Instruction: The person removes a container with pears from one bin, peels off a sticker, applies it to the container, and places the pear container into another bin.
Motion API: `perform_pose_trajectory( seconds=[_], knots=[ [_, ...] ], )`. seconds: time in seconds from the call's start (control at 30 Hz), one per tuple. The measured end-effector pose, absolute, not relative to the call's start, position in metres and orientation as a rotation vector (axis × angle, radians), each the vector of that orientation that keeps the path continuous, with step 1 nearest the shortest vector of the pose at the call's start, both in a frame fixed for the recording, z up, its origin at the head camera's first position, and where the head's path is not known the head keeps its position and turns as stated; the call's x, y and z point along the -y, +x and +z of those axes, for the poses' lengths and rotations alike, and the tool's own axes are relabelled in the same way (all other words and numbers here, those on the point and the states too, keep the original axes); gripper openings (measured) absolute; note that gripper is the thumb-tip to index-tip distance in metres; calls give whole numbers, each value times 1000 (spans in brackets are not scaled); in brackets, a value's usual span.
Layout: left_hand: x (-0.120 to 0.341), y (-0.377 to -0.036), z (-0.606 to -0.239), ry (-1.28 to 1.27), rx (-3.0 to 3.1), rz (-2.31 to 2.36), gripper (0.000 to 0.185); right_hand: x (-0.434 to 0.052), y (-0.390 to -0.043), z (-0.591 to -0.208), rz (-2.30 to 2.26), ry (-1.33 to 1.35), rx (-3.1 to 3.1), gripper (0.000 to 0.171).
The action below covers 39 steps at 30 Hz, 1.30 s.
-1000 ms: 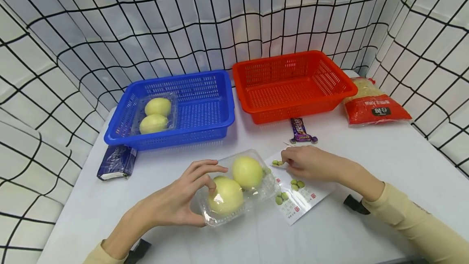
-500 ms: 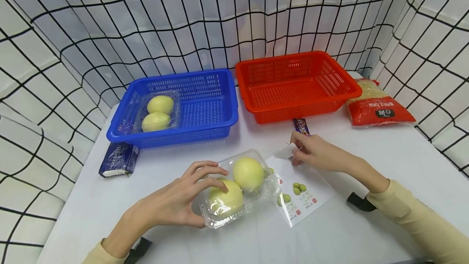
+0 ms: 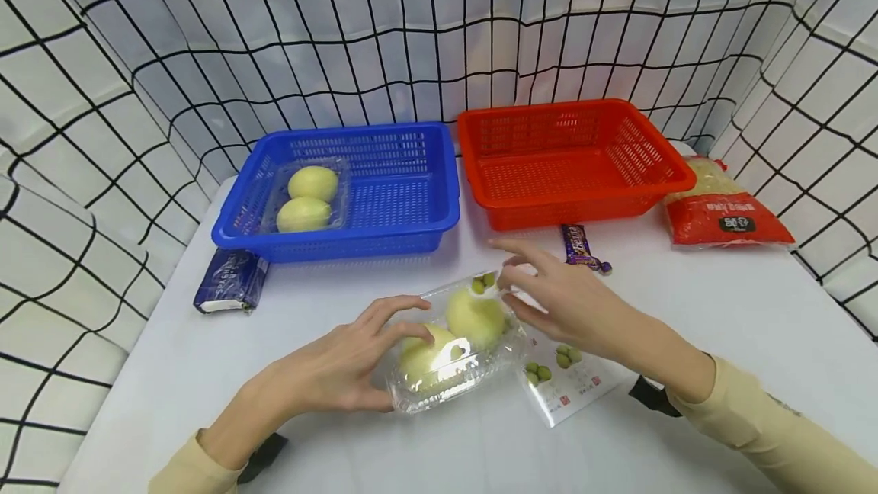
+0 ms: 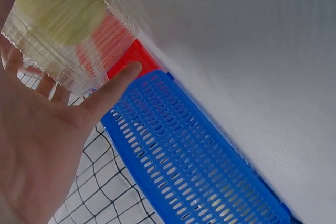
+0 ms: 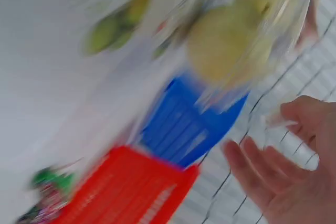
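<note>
My left hand holds the left end of a clear plastic fruit box, fingers over its top and thumb by the near edge. Two pale yellow-green fruits lie in this box. Over its far right corner, my right hand pinches a small sticker printed with green fruits. In the right wrist view, a white bit of the sticker shows at the thumb, and the other fingers are spread. Partly under the box's right end lies a sticker sheet with more green-fruit prints.
A blue basket at the back left holds another clear box of two fruits. Beside it stands a red basket. Around these are a dark blue spaghetti pack, a purple-wrapped candy bar and a red-and-clear food bag.
My right hand peels a sticker up off the sheet and carries it left to the clear fruit box. My left hand stays on that box, and the view shifts slightly.
</note>
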<state>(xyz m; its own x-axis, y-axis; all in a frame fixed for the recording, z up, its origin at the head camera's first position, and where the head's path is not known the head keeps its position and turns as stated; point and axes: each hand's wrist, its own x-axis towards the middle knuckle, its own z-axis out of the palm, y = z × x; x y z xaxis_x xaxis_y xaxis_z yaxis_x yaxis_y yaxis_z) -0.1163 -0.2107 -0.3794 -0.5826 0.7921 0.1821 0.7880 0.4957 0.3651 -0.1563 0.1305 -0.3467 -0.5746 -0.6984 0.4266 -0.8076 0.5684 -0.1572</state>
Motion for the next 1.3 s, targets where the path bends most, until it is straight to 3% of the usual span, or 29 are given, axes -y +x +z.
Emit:
perform_pose_trajectory(
  seconds=[0.23,0.37,0.67,1.3],
  knots=[
    [205,-119,-375,1491,-2790,534,125,-95,-157,-348,259,1533,2350,19],
    [203,-120,-372,1509,-2814,413,135,-98,-154,-347,288,1587,2413,23],
    [206,-123,-357,1431,-2820,301,127,-121,-135,-345,207,1652,2449,51],
    [213,-104,-356,1286,-2897,146,97,-126,-151,-343,585,1677,2542,27]
  ],
)
